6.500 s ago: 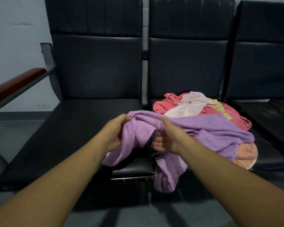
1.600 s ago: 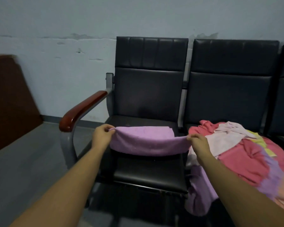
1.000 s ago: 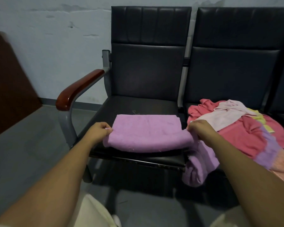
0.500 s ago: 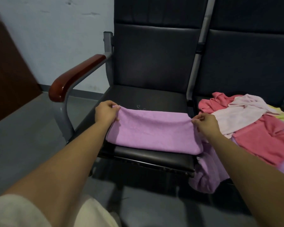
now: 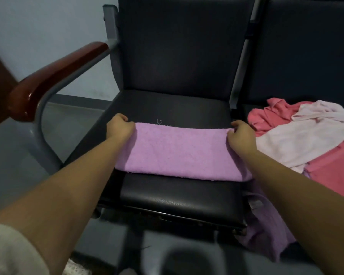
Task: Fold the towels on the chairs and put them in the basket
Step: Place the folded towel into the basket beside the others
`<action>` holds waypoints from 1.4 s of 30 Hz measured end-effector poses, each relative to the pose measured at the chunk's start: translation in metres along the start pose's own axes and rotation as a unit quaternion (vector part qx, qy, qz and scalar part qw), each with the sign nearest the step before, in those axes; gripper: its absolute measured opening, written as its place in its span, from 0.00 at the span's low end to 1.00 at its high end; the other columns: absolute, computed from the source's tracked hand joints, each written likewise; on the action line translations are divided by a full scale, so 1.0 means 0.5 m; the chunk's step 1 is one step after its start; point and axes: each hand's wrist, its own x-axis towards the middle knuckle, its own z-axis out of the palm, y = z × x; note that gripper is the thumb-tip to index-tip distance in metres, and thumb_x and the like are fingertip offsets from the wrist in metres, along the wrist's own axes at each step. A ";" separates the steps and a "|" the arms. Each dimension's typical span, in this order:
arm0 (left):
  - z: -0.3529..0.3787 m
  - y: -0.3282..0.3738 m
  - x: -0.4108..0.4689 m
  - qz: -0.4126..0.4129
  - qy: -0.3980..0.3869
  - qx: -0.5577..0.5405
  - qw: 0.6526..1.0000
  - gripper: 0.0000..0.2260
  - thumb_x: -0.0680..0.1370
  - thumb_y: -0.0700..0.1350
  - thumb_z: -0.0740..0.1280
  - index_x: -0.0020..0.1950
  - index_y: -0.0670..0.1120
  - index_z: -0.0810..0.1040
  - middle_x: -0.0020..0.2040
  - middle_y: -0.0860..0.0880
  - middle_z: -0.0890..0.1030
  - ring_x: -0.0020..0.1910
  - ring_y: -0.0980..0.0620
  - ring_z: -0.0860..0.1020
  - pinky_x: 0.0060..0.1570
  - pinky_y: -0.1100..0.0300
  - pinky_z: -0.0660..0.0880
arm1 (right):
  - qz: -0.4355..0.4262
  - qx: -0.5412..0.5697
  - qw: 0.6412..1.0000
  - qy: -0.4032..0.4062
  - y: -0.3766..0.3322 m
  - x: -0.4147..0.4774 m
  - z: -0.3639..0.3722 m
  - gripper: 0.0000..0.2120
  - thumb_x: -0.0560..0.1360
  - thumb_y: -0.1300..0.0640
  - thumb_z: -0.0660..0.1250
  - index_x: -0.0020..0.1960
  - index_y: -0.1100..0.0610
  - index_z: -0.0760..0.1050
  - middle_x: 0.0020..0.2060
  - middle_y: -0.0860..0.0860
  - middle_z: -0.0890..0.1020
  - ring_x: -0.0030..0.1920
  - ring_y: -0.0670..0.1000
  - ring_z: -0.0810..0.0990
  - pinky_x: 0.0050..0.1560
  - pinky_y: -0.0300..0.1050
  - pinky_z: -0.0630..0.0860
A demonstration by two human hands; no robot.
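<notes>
My left hand point(image 5: 120, 129) has its fingers curled over the far left corner of the purple towel point(image 5: 179, 151), knuckles up, the thumb hidden underneath. My right hand point(image 5: 240, 135) grips the far right corner the same way, fingers bent over the edge. The two hands are well apart, one at each end of the towel's far edge, and that edge runs nearly straight between them.

The towel lies as a flat folded band across the middle of the black seat point(image 5: 177, 197). Its near edge sits between my forearms, with bare seat in front of it, toward me, and more bare seat beyond my knuckles up to the backrest point(image 5: 183, 46).

Below my right forearm, more purple cloth point(image 5: 266, 225) hangs off the seat's right front corner; I cannot tell whether it belongs to the same towel.

Just beyond my right hand, on the next seat, a pale pink towel point(image 5: 298, 139) is heaped on a coral pink towel point(image 5: 330, 169), close to my knuckles but not touching them. Out past my left hand stands the wooden armrest point(image 5: 56, 76), well apart, with open grey floor point(image 5: 14, 155) beneath it.
</notes>
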 end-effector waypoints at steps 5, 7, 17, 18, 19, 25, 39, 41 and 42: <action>-0.020 -0.004 -0.016 -0.022 -0.053 0.097 0.994 0.24 0.76 0.48 0.70 0.67 0.37 0.71 0.64 0.38 0.75 0.60 0.39 0.76 0.51 0.50 0.75 | -0.118 -0.133 0.982 0.069 -0.043 -0.058 0.003 0.20 0.73 0.59 0.61 0.63 0.66 0.75 0.61 0.66 0.73 0.57 0.68 0.74 0.60 0.61 0.72; -0.031 0.003 -0.036 -0.049 -0.095 0.141 0.984 0.26 0.73 0.52 0.73 0.64 0.38 0.73 0.63 0.38 0.76 0.60 0.38 0.76 0.57 0.46 0.77 | -0.179 -0.149 0.972 0.021 -0.085 -0.099 0.007 0.23 0.73 0.53 0.60 0.62 0.65 0.76 0.64 0.65 0.74 0.59 0.68 0.74 0.62 0.59 0.72; -0.076 -0.001 -0.134 -0.026 -0.168 0.145 0.975 0.22 0.77 0.45 0.71 0.68 0.37 0.74 0.65 0.41 0.77 0.62 0.42 0.77 0.57 0.54 0.75 | -0.209 -0.253 0.917 -0.226 -0.141 -0.293 0.067 0.30 0.83 0.39 0.46 0.81 0.49 0.49 0.81 0.54 0.46 0.81 0.54 0.43 0.79 0.56 0.39; -0.087 -0.007 -0.138 -0.019 -0.165 0.128 0.978 0.24 0.77 0.44 0.70 0.70 0.38 0.73 0.67 0.41 0.76 0.63 0.41 0.76 0.59 0.53 0.75 | -0.209 -0.253 0.916 -0.233 -0.143 -0.296 0.064 0.30 0.83 0.39 0.46 0.82 0.49 0.49 0.81 0.54 0.46 0.81 0.54 0.43 0.79 0.56 0.39; -0.103 -0.010 -0.143 -0.012 -0.162 0.115 0.980 0.25 0.77 0.44 0.70 0.72 0.40 0.71 0.68 0.41 0.76 0.64 0.41 0.76 0.60 0.53 0.75 | -0.209 -0.251 0.914 -0.241 -0.147 -0.302 0.062 0.30 0.83 0.39 0.46 0.82 0.49 0.49 0.81 0.54 0.45 0.81 0.54 0.42 0.79 0.56 0.39; -0.173 0.026 -0.189 0.074 -0.123 0.106 0.984 0.19 0.76 0.43 0.71 0.66 0.42 0.74 0.62 0.41 0.78 0.54 0.44 0.76 0.49 0.55 0.70 | -0.203 -0.181 0.917 -0.292 -0.187 -0.355 0.043 0.29 0.83 0.42 0.54 0.80 0.52 0.56 0.81 0.56 0.51 0.80 0.55 0.48 0.78 0.56 0.43; -0.124 0.028 -0.258 0.090 -0.121 0.062 0.987 0.08 0.81 0.50 0.65 0.47 0.47 0.76 0.44 0.47 0.84 0.40 0.49 0.83 0.46 0.52 0.81 | 0.104 0.247 0.924 -0.272 -0.211 -0.338 0.000 0.25 0.75 0.51 0.73 0.66 0.57 0.67 0.47 0.55 0.78 0.40 0.49 0.79 0.44 0.48 0.80; -0.111 0.004 -0.252 0.061 -0.153 0.120 0.979 0.07 0.79 0.49 0.67 0.46 0.47 0.76 0.45 0.44 0.83 0.44 0.46 0.83 0.51 0.48 0.82 | 0.023 0.191 0.945 -0.264 -0.207 -0.344 0.012 0.28 0.73 0.57 0.75 0.67 0.54 0.66 0.49 0.52 0.77 0.44 0.49 0.78 0.47 0.43 0.77; -0.106 -0.003 -0.253 0.053 -0.167 0.144 0.974 0.07 0.79 0.49 0.67 0.46 0.46 0.77 0.45 0.44 0.83 0.44 0.45 0.83 0.50 0.48 0.82 | -0.014 0.171 0.950 -0.260 -0.208 -0.347 0.017 0.27 0.72 0.60 0.75 0.67 0.54 0.67 0.46 0.51 0.77 0.42 0.49 0.77 0.42 0.39 0.74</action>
